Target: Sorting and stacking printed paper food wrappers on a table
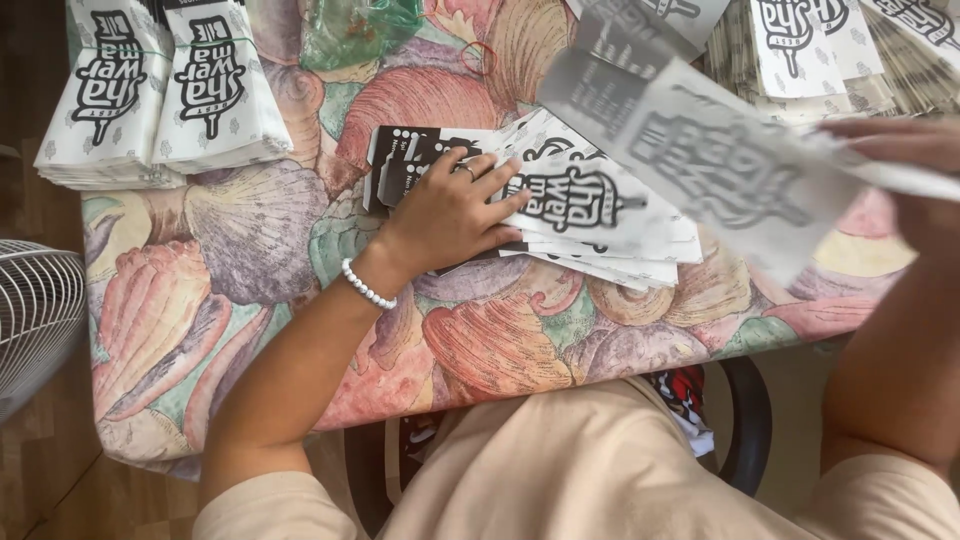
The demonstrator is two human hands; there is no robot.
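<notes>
- Surface: we see a cloth printed with big shells covering it, with paper goods spread across the top half.
- Bundled stacks at the far left: two tall white printed paper sleeves piles, banded, standing side by side, long axis running away from us. More loose stacks sit at the far right edge. We judge these as finished or sorted work.
- Blurred sleeve: one white printed sleeve in mid-air over the right of the surface, long axis running from upper left to lower right, its near end at our right hand. The hand's grip is closed on that end as far as the blur shows.
- Fanned pile at centre: flat sleeves overlapping, long axis roughly left to right, dark ends pointing left. This looks like the lot yet to be handled, so the work seems partway along.
- Left hand: lies flat on the left end of the fanned pile, fingers spread, pressing down, not clasping anything.
- Fan guard: white wire, at the left edge below the surface.
- Green bag: crumpled, at the far edge.
</notes>
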